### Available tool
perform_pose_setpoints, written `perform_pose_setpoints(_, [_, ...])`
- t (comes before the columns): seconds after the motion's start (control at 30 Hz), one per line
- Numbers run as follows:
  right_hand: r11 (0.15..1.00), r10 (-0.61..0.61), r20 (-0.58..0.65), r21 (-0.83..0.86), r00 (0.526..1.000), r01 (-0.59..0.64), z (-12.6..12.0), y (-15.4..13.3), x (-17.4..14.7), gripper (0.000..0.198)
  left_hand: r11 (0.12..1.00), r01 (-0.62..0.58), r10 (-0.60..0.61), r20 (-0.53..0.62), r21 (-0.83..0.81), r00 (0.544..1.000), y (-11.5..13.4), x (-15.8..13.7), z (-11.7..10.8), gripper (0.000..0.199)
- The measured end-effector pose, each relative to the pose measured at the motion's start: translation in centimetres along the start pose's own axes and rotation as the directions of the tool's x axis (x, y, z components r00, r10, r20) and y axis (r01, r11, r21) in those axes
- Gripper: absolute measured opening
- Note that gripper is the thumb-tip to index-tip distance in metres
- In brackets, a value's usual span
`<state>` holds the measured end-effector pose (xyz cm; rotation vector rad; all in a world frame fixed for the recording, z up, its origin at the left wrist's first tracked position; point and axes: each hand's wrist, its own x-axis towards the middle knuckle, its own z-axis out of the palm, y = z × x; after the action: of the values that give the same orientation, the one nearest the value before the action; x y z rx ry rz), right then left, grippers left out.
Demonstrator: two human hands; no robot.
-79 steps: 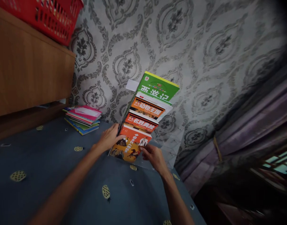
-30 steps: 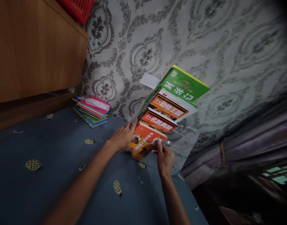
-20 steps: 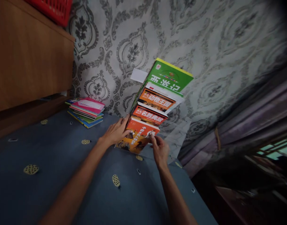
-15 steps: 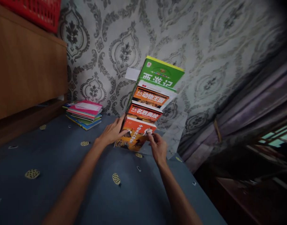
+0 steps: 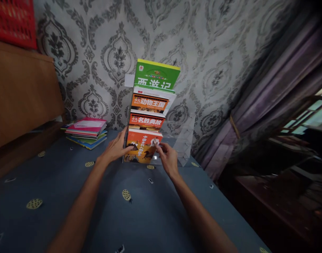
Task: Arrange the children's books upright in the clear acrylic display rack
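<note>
A clear display stand (image 5: pixel 180 149) holds books in stepped tiers. Lowest in front is an orange book (image 5: pixel 143 149) with a horse and white lettering. Behind it rise a red-orange book (image 5: pixel 147 121), another orange book (image 5: pixel 150 102) and a tall green book (image 5: pixel 157 75) with a yellow top edge. My left hand (image 5: pixel 113 149) grips the front book's left edge, its thumb across the cover and its fingers along the side. At the opposite edge, my right hand (image 5: pixel 168 157) pinches the same book between thumb and fingers; some of those fingertips are hidden.
A stack of thin books (image 5: pixel 88 131), pink on top, lies at the back left. Beyond it stand a wooden cabinet (image 5: pixel 24 95) and a red basket (image 5: pixel 14 23). A purple curtain (image 5: pixel 245 109) hangs right of the blue pineapple-print tabletop (image 5: pixel 97 207).
The view has turned, so the stand and books appear farther left and more upright. Both hands stay on the front orange book's edges.
</note>
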<state>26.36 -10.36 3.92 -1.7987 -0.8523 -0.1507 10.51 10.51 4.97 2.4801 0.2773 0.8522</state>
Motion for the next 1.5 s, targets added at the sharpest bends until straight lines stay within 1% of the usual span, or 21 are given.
perform_pose_setpoints(0.2, [0.999,-0.01,-0.012,0.043,1.0,0.011,-0.3,0.7,-0.7,0.058,0.998,-0.007,0.006,-0.019,-0.061,1.0,-0.5,0.0,0.0,0.1])
perform_pose_setpoints(0.3, [0.995,0.013,-0.059,0.099,0.998,-0.007,0.0,1.3,-2.2,0.054,0.985,0.011,-0.014,-0.015,-0.172,1.0,-1.4,0.0,-0.2,0.11])
perform_pose_setpoints(0.33, [0.992,0.026,-0.067,0.122,0.997,-0.017,0.3,1.5,-2.9,0.052,0.974,0.023,-0.03,-0.024,-0.225,0.999,-1.8,0.0,-0.4,0.109])
perform_pose_setpoints(0.37, [0.99,0.035,-0.067,0.14,0.997,-0.025,0.6,1.7,-3.7,0.049,0.962,0.047,-0.063,-0.05,-0.267,0.997,-2.2,0.0,-0.5,0.102])
perform_pose_setpoints(0.4, [0.988,0.038,-0.054,0.155,0.998,-0.029,0.9,1.8,-4.6,0.046,0.954,0.082,-0.114,-0.096,-0.29,0.989,-2.7,0.0,-0.8,0.088])
perform_pose_setpoints(0.43, [0.986,0.033,-0.027,0.163,0.999,-0.028,1.3,1.9,-5.6,0.043,0.948,0.126,-0.177,-0.156,-0.291,0.972,-3.2,-0.1,-1.0,0.073])
perform_pose_setpoints(0.47, [0.986,0.018,0.013,0.168,1.0,-0.02,1.7,1.9,-6.5,0.038,0.946,0.174,-0.239,-0.227,-0.272,0.944,-3.6,-0.2,-1.3,0.062])
perform_pose_setpoints(0.53, [0.985,-0.037,0.125,0.169,0.991,0.015,2.4,1.8,-8.0,0.03,0.94,0.278,-0.334,-0.376,-0.197,0.864,-4.3,-0.5,-2.0,0.056])
perform_pose_setpoints(0.63, [0.982,-0.159,0.289,0.142,0.944,0.122,3.0,1.5,-9.3,0.02,0.911,0.405,-0.381,-0.543,-0.082,0.748,-5.0,-1.0,-3.0,0.044])
perform_pose_setpoints(0.67, [0.979,-0.191,0.332,0.133,0.924,0.155,3.1,1.3,-9.4,0.019,0.895,0.443,-0.383,-0.58,-0.042,0.719,-5.2,-1.1,-3.3,0.041])
perform_pose_setpoints(0.7, [0.976,-0.213,0.366,0.124,0.906,0.179,3.1,1.2,-9.5,0.018,0.875,0.484,-0.377,-0.601,0.018,0.705,-5.4,-1.1,-3.5,0.042])
perform_pose_setpoints(0.73, [0.975,-0.222,0.393,0.118,0.892,0.19,3.1,1.1,-9.5,0.018,0.847,0.522,-0.363,-0.606,0.101,0.708,-5.6,-1.0,-3.7,0.044])
perform_pose_setpoints(0.77, [0.975,-0.22,0.415,0.113,0.883,0.19,3.0,1.1,-9.4,0.018,0.809,0.551,-0.343,-0.596,0.206,0.726,-5.9,-0.9,-3.8,0.048])
perform_pose_setpoints(0.8, [0.977,-0.213,0.431,0.107,0.877,0.185,2.9,1.1,-9.3,0.018,0.761,0.565,-0.321,-0.572,0.319,0.755,-6.2,-0.7,-3.9,0.052])
perform_pose_setpoints(0.87, [0.98,-0.201,0.448,0.092,0.871,0.179,2.9,1.2,-9.1,0.018,0.666,0.549,-0.294,-0.499,0.505,0.815,-6.8,-0.1,-4.1,0.057])
perform_pose_setpoints(0.93, [0.98,-0.199,0.452,0.076,0.869,0.185,2.9,1.3,-9.1,0.018,0.618,0.522,-0.309,-0.428,0.588,0.849,-7.4,0.3,-4.1,0.055])
perform_pose_setpoints(1.03, [0.981,-0.193,0.46,0.067,0.866,0.183,2.9,1.4,-9.0,0.017,0.577,0.502,-0.354,-0.357,0.644,0.865,-7.9,0.7,-4.2,0.048])
perform_pose_setpoints(1.23, [0.982,-0.186,0.478,0.079,0.858,0.169,2.7,1.2,-8.9,0.017,0.556,0.462,-0.36,-0.301,0.691,0.883,-8.0,1.0,-5.0,0.041])
perform_pose_setpoints(1.33, [0.982,-0.188,0.489,0.091,0.852,0.164,2.7,1.1,-8.8,0.019,0.534,0.451,-0.38,-0.273,0.715,0.884,-7.9,1.2,-5.8,0.043])
perform_pose_setpoints(1.5, [0.983,-0.185,0.484,0.101,0.855,0.155,2.7,1.1,-8.9,0.02,0.498,0.439,-0.415,-0.239,0.748,0.878,-7.4,1.4,-7.1,0.048])
